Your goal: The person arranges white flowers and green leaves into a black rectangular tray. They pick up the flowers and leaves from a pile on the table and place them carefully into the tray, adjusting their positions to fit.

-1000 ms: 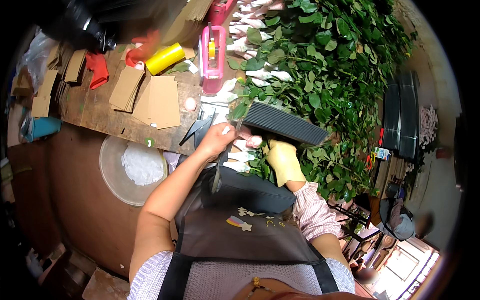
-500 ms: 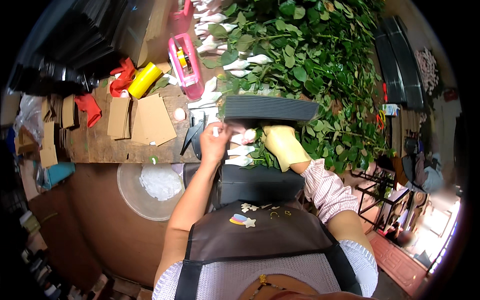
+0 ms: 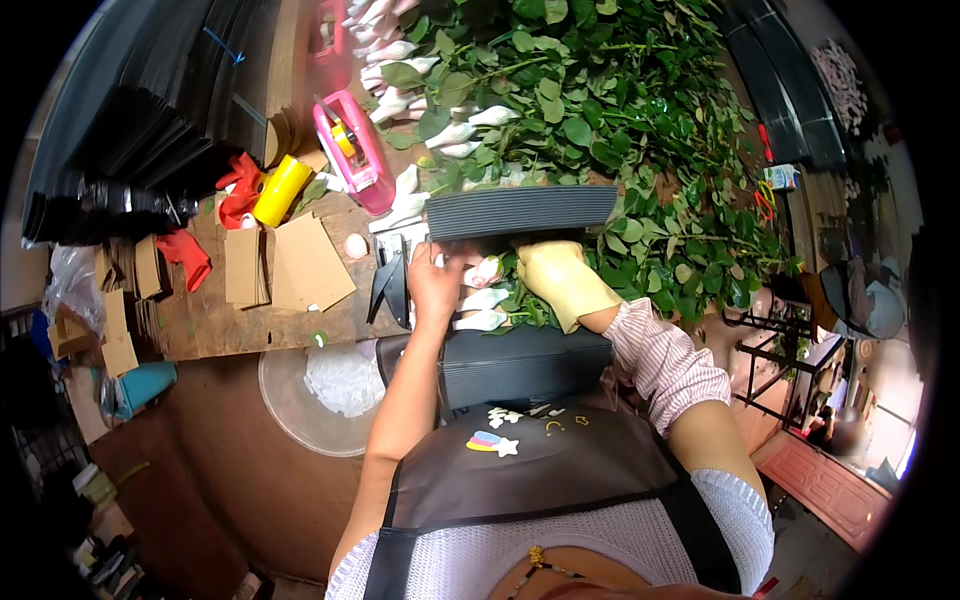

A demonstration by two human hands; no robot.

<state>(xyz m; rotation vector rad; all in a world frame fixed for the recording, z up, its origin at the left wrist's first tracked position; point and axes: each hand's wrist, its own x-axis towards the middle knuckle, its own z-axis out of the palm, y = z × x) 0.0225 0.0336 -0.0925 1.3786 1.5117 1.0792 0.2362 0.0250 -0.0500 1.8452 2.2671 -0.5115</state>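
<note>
My left hand (image 3: 437, 282), bare, is at the left end of a dark corrugated sheet (image 3: 522, 213). Its fingers are curled beside a pale pink rose (image 3: 486, 271), and what they pinch is partly hidden and blurred. In a yellow glove, my right hand (image 3: 560, 277) is closed just right of that bud, around its stem side; the glove's far edge goes under the sheet. Two white-netted rose buds (image 3: 484, 300) lie nearer me, their leaves toward the right. Close to my apron is a dark corrugated block (image 3: 522, 362).
Leafy rose stems (image 3: 600, 110) cover the table's far right. Left of my left hand are black scissors (image 3: 388, 282), a pink tape dispenser (image 3: 357, 155), cardboard pieces (image 3: 310, 265) and a yellow roll (image 3: 283, 190). A tub (image 3: 300, 420) of white pieces stands below the table edge.
The view has shifted slightly. My left hand has moved in against the sheet's left end, and the white piece seen at its fingers no longer shows. The right glove stays beside the rose.
</note>
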